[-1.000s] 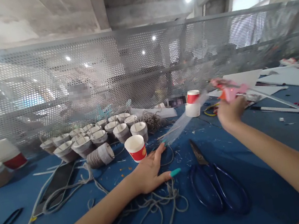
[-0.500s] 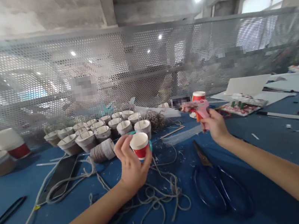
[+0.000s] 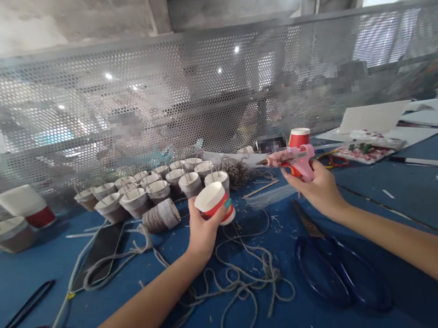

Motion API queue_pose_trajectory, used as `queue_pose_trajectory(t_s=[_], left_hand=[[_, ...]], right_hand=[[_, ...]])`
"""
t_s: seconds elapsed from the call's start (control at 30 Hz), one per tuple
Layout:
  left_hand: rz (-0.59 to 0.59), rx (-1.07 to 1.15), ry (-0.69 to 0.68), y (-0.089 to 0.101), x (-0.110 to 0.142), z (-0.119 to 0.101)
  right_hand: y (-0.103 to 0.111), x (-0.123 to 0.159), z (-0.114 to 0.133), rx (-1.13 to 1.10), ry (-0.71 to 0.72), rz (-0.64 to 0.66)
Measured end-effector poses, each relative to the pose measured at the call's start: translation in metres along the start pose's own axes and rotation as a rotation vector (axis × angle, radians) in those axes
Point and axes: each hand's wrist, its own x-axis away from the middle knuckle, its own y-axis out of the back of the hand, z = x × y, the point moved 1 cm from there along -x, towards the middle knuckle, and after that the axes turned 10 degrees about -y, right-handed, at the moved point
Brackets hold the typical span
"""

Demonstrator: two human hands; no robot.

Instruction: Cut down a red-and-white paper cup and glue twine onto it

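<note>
My left hand (image 3: 204, 227) is closed around a red and white paper cup (image 3: 212, 201), which is tilted with its white side up and to the left. In my right hand (image 3: 320, 187) is a pink glue gun (image 3: 303, 162), its nozzle pointing left toward the cup but apart from it. Just behind the glue gun stands another red paper cup (image 3: 300, 139). A cord-wrapped cup (image 3: 160, 216) lies on its side left of my left hand. Loose grey cord (image 3: 243, 293) is coiled on the table below the held cup.
Several cord-wrapped cups with handles (image 3: 136, 196) stand in rows at the back left. Big blue-handled scissors (image 3: 321, 258) lie near my right forearm. A dark phone-like slab (image 3: 100, 255) rests at left under cord. White papers (image 3: 376, 122) lie at the right back, before a perforated metal screen (image 3: 192, 101).
The cup in my left hand has tipped over and turned, and the hand has shifted slightly right. The glue gun has swung to point more directly left. The view has turned a little left.
</note>
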Motion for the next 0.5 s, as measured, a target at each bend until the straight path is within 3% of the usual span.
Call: queue_pose_trajectory(t_s=[0.1, 0.2, 0.37, 0.5], left_hand=[[0.068, 0.279, 0.113, -0.004, -0.001, 0.005], [0.060, 0.393, 0.192, -0.005, -0.002, 0.008], [0.171, 0.318, 0.058, -0.007, -0.002, 0.002], [0.271, 0.266, 0.063, -0.009, 0.002, 0.000]], right_hand=[[-0.003, 0.009, 0.007, -0.114, -0.039, 0.058], [-0.007, 0.020, 0.017, -0.291, -0.122, 0.110], [-0.012, 0.028, 0.023, -0.424, -0.353, 0.218], [-0.014, 0.028, 0.019, -0.433, -0.386, 0.205]])
